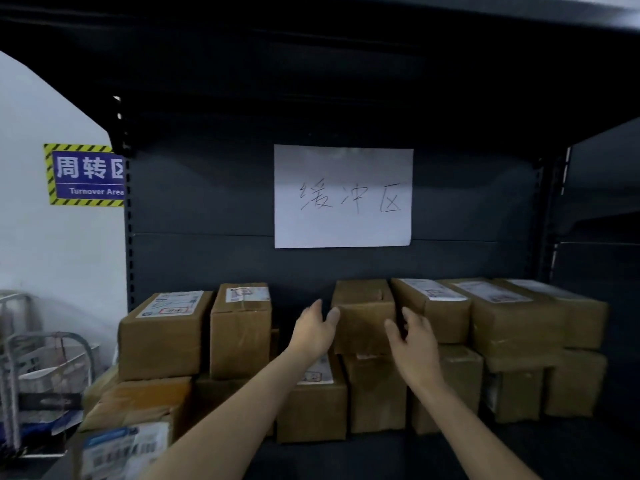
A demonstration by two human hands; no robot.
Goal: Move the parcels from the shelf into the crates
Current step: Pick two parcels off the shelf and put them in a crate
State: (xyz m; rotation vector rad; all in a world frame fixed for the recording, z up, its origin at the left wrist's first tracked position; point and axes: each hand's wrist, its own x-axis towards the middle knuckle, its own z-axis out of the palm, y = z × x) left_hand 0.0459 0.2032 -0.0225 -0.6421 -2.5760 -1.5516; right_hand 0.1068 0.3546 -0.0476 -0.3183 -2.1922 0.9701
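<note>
While both arms are reaching forward, the left hand and the right hand are spreading open on either side of one small cardboard parcel, holding nothing yet. It is sitting straight ahead between the palms, on top of other boxes on the dark shelf (its long side is pointing away). The left fingertips look closest, maybe touching. No crates are showing clearly.
</note>
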